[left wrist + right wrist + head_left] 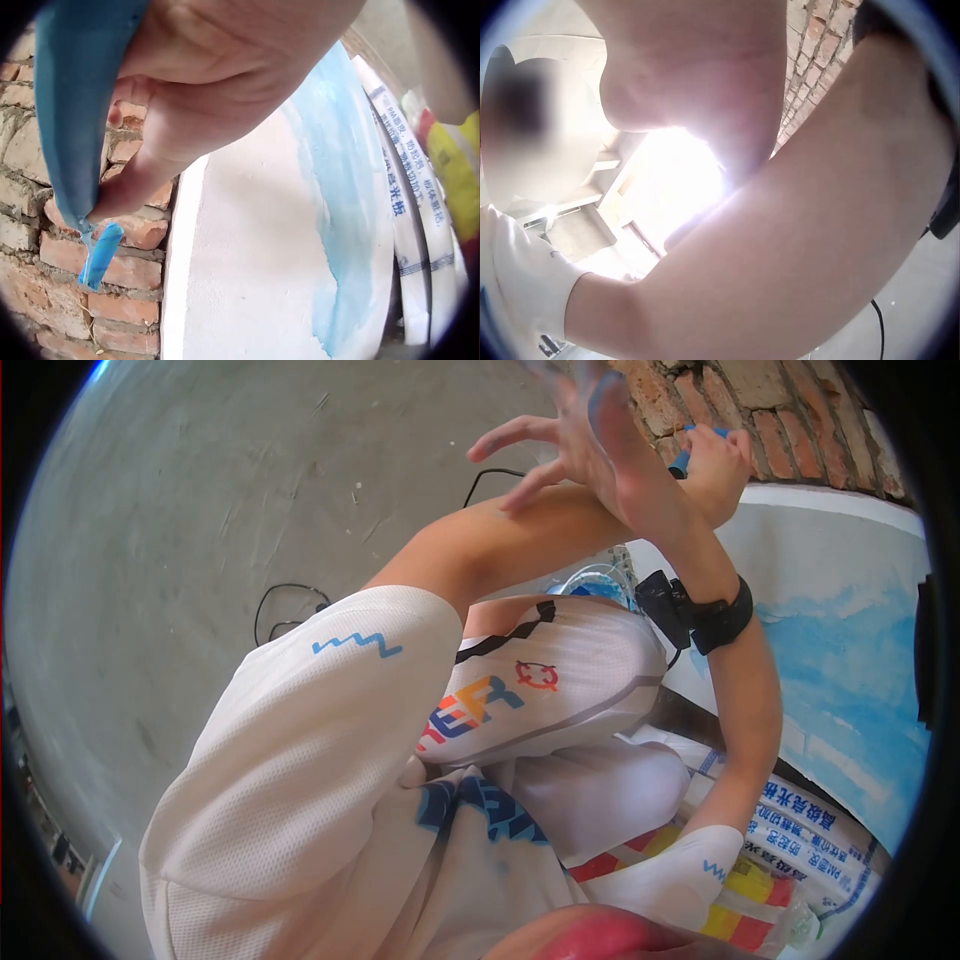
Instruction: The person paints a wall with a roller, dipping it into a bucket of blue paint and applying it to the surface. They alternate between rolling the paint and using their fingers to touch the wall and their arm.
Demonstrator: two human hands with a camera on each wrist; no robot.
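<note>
In the head view my left forearm crosses behind my right wrist. My left hand (718,472) curls its fingers round a long blue object (680,464) beside the brick wall. Close up, this blue object (79,112) tapers downward, with a brighter blue piece (101,256) at its lower end; its exact kind cannot be made out. My right hand (610,455) is raised with fingers spread and holds nothing. Blue colour marks one of its fingers. Beside both hands stands a white board (830,570) washed with light blue. The right wrist view is mostly filled by a crossing forearm (780,225).
A rough brick wall (112,259) borders the white board. Printed white wrapping strips (820,840) and a red and yellow bag (755,900) lie by the board's near side. A black cable (290,600) runs over the grey floor (250,480). Bright light (671,176) glares in the right wrist view.
</note>
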